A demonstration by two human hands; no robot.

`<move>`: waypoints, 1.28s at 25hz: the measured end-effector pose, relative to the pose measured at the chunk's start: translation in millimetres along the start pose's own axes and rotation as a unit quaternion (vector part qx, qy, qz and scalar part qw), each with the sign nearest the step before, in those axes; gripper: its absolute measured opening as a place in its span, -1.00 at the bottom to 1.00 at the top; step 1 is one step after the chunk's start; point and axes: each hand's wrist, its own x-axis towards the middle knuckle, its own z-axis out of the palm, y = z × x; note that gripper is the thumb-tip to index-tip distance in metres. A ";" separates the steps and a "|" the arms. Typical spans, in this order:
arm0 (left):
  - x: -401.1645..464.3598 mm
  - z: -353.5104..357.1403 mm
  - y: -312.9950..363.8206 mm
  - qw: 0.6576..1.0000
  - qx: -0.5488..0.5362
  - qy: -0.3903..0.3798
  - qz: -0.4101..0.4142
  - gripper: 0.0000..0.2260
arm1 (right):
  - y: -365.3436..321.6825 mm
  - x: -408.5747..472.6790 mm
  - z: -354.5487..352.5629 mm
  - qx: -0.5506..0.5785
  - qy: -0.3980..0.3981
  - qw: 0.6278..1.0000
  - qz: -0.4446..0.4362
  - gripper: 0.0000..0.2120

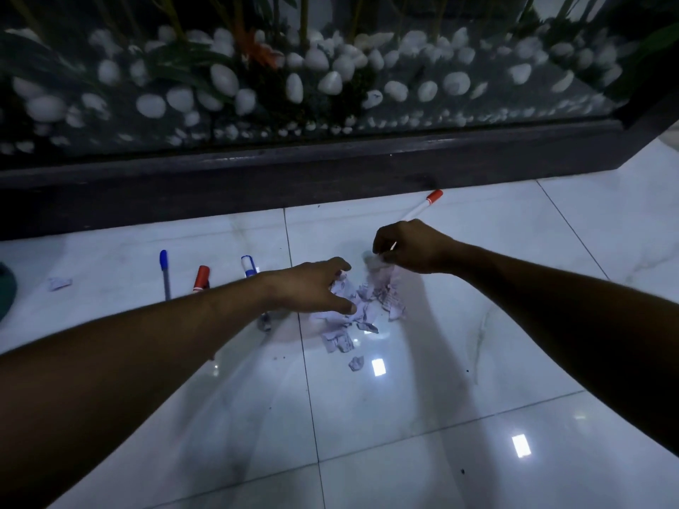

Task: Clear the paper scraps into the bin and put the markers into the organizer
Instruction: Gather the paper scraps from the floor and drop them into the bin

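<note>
A heap of torn paper scraps lies on the white tiled floor in the middle of the view. My left hand reaches over the heap's left side with fingers spread, its fingertips touching the scraps. My right hand hovers above the heap's far side and pinches a small scrap. A red-capped marker lies behind my right hand. To the left lie a blue pen, a red marker and a blue-capped marker. A lone scrap sits far left.
A dark wooden base of a glass planter with white pebbles runs across the back. A dark green object shows at the left edge. Two loose scraps lie nearer me. No bin or organizer is in view.
</note>
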 end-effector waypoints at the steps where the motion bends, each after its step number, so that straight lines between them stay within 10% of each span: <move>1: -3.5 1.0 -0.1 1.000 0.021 0.010 0.003 -0.22 | 1.5 -3.9 -1.2 -0.006 -0.011 1.000 0.020 -0.79; 8: -12.9 37.0 -3.7 0.975 0.204 0.027 -0.080 0.16 | 9.6 -39.9 31.8 -0.089 -0.095 0.987 0.098 -0.08; 16: -9.5 64.6 14.4 0.987 0.157 0.032 -0.022 0.06 | -20.5 -41.3 56.4 -0.037 -0.108 0.993 -0.025 -0.23; 25: -42.8 86.5 -8.8 0.973 0.219 0.033 -0.063 0.36 | -4.7 -69.5 49.0 -0.198 -0.144 0.969 -0.021 0.24; 32: -24.4 82.4 2.3 0.986 0.145 0.087 -0.005 0.08 | -25.4 -78.1 81.8 -0.114 -0.092 0.989 -0.017 0.10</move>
